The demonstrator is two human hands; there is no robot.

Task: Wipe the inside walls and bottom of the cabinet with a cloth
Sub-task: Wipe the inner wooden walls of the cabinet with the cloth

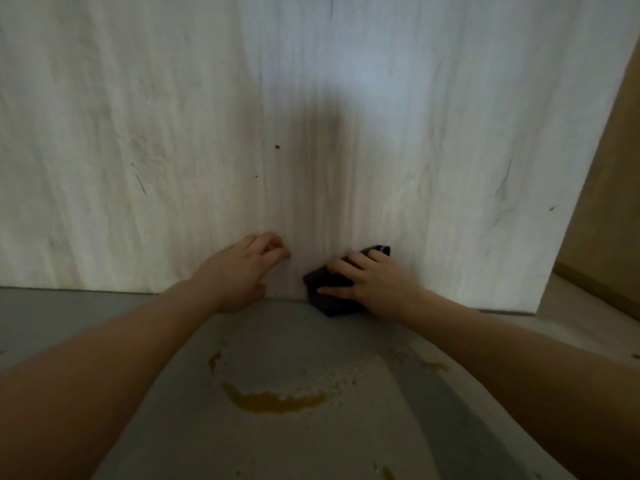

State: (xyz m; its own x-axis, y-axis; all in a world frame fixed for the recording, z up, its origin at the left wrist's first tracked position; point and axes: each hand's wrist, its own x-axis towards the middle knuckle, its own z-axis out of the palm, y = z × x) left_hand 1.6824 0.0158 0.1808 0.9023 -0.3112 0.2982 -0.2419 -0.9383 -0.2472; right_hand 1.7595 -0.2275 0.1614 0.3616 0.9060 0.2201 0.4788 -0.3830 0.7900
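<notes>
A pale wood-grain panel (173,133) fills the view beyond the hands, marked with thin dark scratches and a few small specks. A soft patch of light falls high on it, with a dim shadow below. Under the arms lies a grey floor (69,313) with yellow-brown stains (277,401). Far right stands a tan wall (609,202).

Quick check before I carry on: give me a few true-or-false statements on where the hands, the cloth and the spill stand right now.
1. The right hand presses the dark cloth against the back wall. True.
2. The left hand holds a second cloth. False: it holds no cloth and rests with bent fingers low on the wall.
3. A yellow-brown spill lies on the grey bottom, nearer the camera than the hands. True.
4. The cloth covers the spill. False: the cloth sits at the wall's base, apart from it.
</notes>
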